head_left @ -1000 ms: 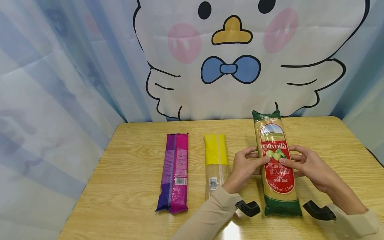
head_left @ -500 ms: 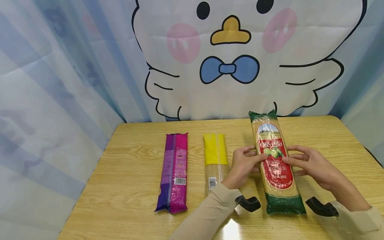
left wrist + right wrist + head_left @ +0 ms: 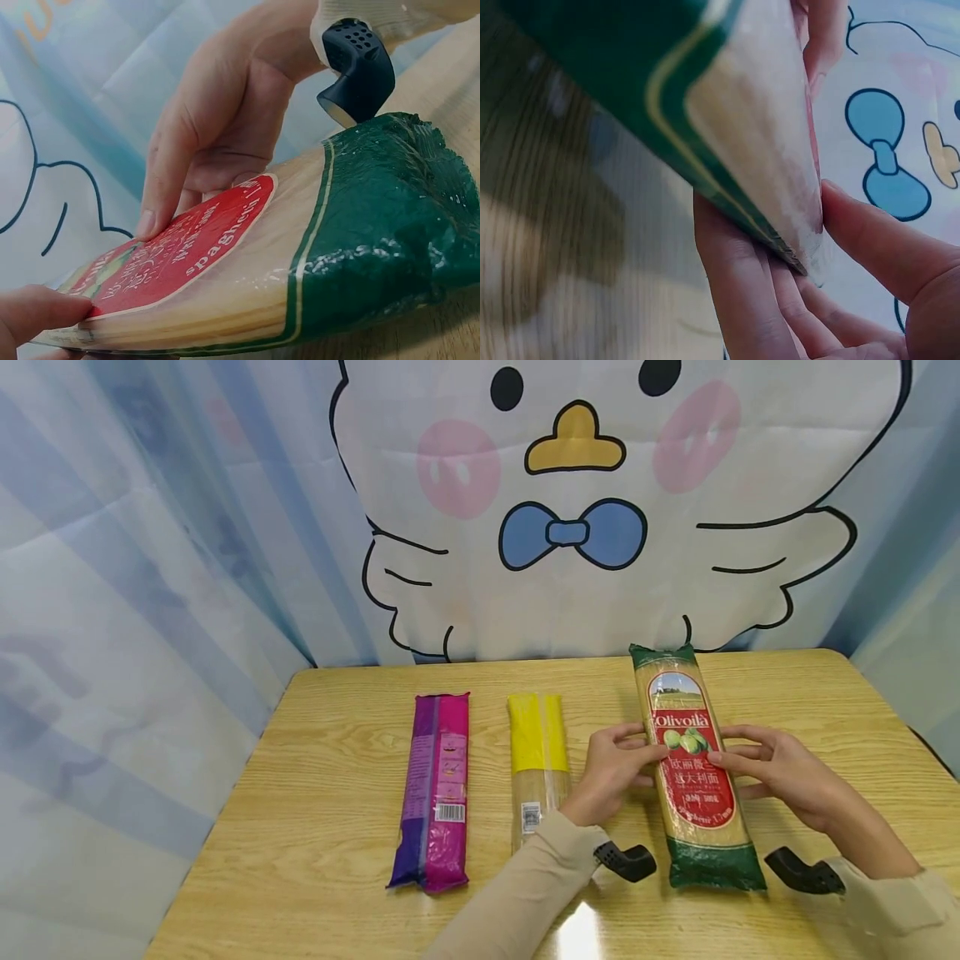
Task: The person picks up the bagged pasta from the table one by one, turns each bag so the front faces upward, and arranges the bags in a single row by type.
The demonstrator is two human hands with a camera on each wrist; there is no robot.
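A spaghetti packet (image 3: pixel 693 785) with green ends and a red label leans at the right of the table, held by both hands. My left hand (image 3: pixel 611 772) grips its left edge, thumb on the label and fingers going behind. At the opposite edge my right hand (image 3: pixel 783 777) pinches it the same way. In the right wrist view, the right thumb (image 3: pixel 885 240) presses the front while the fingers (image 3: pixel 742 277) support the back. The left wrist view has the packet's green end (image 3: pixel 375 225) close to the tabletop; whether it touches, I cannot tell.
Left of the hands lies a yellow-topped clear packet (image 3: pixel 540 735), partly covered by the left forearm. Farther left is a purple and pink packet (image 3: pixel 435 793). All are on a wooden table (image 3: pixel 315 827), with a printed curtain (image 3: pixel 480 602) behind its far edge.
The spaghetti packet shifts and tilts slightly in both hands; its top end has come down a little. Its lower end sits slightly farther right than one second ago. The other packets stay put.
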